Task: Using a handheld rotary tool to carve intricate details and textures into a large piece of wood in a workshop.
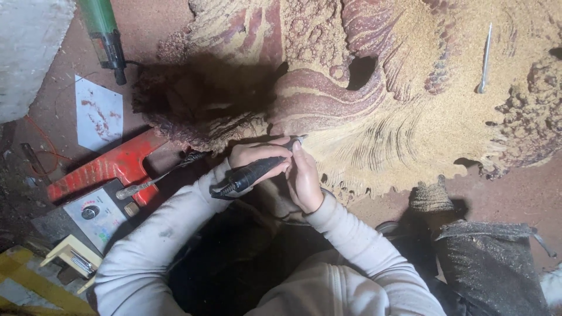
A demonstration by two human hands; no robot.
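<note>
Right hand (305, 178) and left hand (257, 155) both grip the slim black rotary carving handpiece (252, 173) pen-like near its tip, which looks light and rigid, against the heavy, dusty wood carving (374, 117).

The floor (158, 23) under me is reddish-brown and dusted with wood shavings. A big, flat slab of carved wood (410, 117) lies on it and fills most of the space ahead of me, coated in pale sawdust; a slim metal tool (485, 58) rests on top of the slab at the far right. To my left on the floor lie a red metal piece (108, 167), a white sheet of paper (98, 114) smeared with red, and a green power tool (105, 35) further off. Nearer to me sits a grey control box (96, 216) with a dial, just beside the red piece. A thin orange wire (44, 146) curls at the far left.
</note>
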